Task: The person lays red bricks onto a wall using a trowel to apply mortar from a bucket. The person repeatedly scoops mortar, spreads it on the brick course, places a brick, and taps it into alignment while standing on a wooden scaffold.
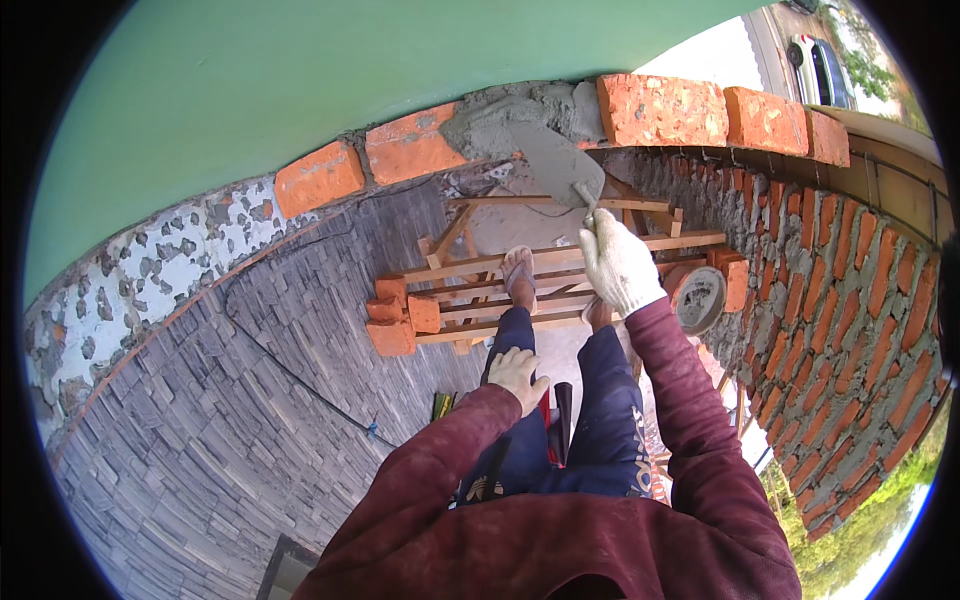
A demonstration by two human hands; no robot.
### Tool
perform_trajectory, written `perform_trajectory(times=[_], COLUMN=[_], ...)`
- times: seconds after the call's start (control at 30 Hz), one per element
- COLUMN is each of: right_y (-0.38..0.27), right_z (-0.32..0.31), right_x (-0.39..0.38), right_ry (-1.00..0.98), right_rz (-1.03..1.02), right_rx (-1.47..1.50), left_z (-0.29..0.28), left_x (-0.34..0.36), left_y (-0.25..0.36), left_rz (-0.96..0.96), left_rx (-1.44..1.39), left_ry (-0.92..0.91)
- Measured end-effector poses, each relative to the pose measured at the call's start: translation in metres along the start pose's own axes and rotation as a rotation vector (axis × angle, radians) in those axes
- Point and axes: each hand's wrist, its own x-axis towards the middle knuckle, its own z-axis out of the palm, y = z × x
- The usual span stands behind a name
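Plainly, trowel (pixel 562 165): broad flat blade, smeared grey, reaching over the near edge of the mortar on the wall top.
Mortar (pixel 530 100): wet, lumpy, grey, spread between two orange bricks.
Bricks (pixel 664 110): rough faces, chipped and pale-flecked; two lie left of the mortar, three right, in one row.
Right hand (pixel 620 265): in a pale knitted glove, fingers curled together around the trowel's handle; exact fingertip placing I can't tell.
Left hand (pixel 516 378): fingers spread, over the left thigh; whether it presses there I can't tell.
Green wall (pixel 300 90): smooth, flat, rising behind the row.
Ledge (pixel 150 260): white, pocked with grey patches, running on leftward.
Stone cladding (pixel 300 340): thin grey strips, layered, below the ledge.
Brick wall (pixel 840 310): at right, thick uneven joints squeezed out between courses.
Scaffold (pixel 560 258): wooden planks with gaps, sandalled feet on them.
Round container (pixel 698 331): grey stuff inside, near the planks' right end, loose bricks beside it.
Brick stack (pixel 390 335): at the planks' left end.
Cable (pixel 290 375): dark, slung across the cladding.
Car (pixel 822 70): outside, upper right.
In the way: glove hides most of the handle.
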Motion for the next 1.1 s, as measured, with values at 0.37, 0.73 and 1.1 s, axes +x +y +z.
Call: perform_trajectory(times=[0.37,0.73,1.1], right_y=[0.008,0.136,0.117], right_z=[0.034,0.035,0.137], right_x=[-0.017,0.003,0.015], right_ry=[0.040,0.227,0.125], right_rz=[-0.177,-0.211,0.071], right_rx=[-0.114,0.150,0.530], left_z=[-0.004,0.021,0.032], left_x=[-0.005,-0.009,0.002], left_y=[-0.010,-0.011,0.011], left_rz=[0.065,0.020,-0.013], left_rx=[0.063,0.130,0.249], left_ry=[0.007,-0.100,-0.211])
